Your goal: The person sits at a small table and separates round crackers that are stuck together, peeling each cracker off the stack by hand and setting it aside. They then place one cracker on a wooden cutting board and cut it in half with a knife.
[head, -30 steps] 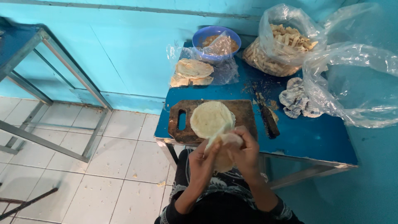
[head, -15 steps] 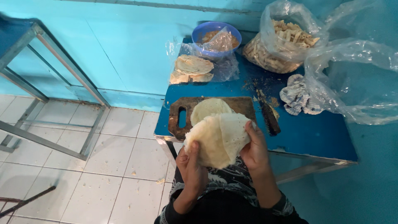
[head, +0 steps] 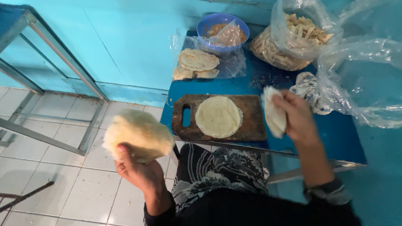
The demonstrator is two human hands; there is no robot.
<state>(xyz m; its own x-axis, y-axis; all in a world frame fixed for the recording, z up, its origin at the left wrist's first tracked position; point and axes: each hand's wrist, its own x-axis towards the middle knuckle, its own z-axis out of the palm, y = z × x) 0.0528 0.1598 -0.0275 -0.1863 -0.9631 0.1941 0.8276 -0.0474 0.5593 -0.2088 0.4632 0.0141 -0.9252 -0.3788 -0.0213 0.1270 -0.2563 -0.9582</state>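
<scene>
The left hand (head: 140, 171) grips a stack of flatbreads (head: 138, 134) out over the floor tiles (head: 63, 167), where a slip would drop them. Between the hands, one flatbread (head: 218, 116) lies on the cutting board (head: 251, 121). The right hand (head: 297, 115) pinches a folded flatbread (head: 273, 113) above the desk (head: 335, 134).

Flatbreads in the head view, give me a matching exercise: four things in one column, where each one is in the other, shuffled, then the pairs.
1. stack of flatbreads
2. single round flatbread
3. folded flatbread
4. blue bowl

A. on the wooden cutting board
B. in the right hand
C. at the table's far edge by the wall
D. in the left hand, out over the tiled floor

Pairs: 1-D, 2-A, 3-B, 4-C
</scene>
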